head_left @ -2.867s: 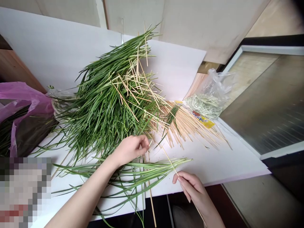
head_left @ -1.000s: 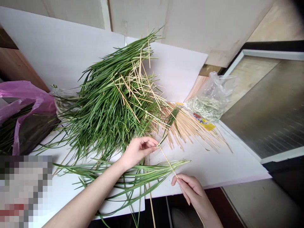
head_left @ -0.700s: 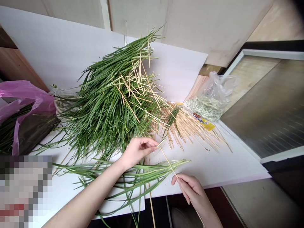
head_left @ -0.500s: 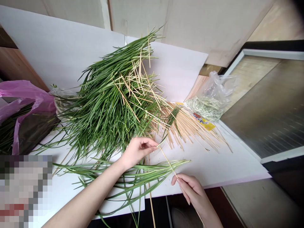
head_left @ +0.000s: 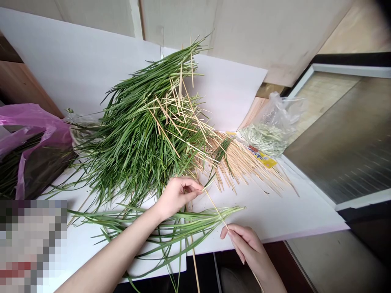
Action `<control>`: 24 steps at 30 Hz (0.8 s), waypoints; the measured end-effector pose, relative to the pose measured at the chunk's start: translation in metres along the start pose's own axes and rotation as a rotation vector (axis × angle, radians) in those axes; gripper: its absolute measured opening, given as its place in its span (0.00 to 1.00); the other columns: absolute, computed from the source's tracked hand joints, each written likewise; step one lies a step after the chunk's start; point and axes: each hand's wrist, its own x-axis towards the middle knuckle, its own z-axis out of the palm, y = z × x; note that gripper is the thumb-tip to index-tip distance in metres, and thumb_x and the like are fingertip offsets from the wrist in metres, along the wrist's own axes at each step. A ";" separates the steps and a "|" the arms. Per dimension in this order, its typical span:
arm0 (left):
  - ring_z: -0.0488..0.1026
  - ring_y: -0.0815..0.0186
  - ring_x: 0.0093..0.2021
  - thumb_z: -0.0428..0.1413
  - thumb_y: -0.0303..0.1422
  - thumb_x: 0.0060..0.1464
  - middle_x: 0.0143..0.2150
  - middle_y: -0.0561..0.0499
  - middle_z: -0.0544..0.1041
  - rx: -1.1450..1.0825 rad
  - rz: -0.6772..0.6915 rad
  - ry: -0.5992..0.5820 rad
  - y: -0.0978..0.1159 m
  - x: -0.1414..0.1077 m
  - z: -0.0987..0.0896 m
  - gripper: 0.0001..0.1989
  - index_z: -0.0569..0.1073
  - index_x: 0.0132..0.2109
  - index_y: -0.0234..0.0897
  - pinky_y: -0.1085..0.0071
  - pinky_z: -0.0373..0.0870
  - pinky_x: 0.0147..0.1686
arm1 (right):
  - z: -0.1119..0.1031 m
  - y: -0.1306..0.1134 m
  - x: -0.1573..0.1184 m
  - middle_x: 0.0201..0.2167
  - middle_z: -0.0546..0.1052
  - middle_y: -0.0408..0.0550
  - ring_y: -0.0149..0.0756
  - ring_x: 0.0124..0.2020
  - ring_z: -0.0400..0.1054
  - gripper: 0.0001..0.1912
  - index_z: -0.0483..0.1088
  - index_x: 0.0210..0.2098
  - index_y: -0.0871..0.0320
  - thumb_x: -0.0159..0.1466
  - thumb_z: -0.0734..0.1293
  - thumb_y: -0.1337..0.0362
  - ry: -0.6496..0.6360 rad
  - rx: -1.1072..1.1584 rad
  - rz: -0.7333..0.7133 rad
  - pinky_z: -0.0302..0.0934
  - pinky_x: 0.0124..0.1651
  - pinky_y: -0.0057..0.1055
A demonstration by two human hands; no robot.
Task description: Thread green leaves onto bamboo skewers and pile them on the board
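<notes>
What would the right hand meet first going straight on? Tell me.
Pointing left and away, the right hand, which grips a thin stick, would likely meet the loose bunch of green blades first, though depth is unclear and it might pass above.

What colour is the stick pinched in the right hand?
Pale tan; the stick shows best in the head view.

I see two hands (head_left: pixel 175 198) (head_left: pixel 248 243), one pink bag (head_left: pixel 55 130), two clear bags (head_left: pixel 81 136) (head_left: pixel 269 132), one big green heap (head_left: pixel 137 130) and countless sticks (head_left: pixel 244 158).
</notes>
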 end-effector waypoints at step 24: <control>0.77 0.64 0.37 0.60 0.32 0.56 0.39 0.47 0.83 0.002 -0.050 -0.278 0.005 -0.006 0.011 0.08 0.83 0.41 0.35 0.71 0.69 0.36 | 0.001 0.002 0.003 0.12 0.51 0.31 0.29 0.15 0.45 0.26 0.74 0.37 0.61 0.72 0.60 0.45 0.009 0.009 -0.001 0.39 0.24 0.29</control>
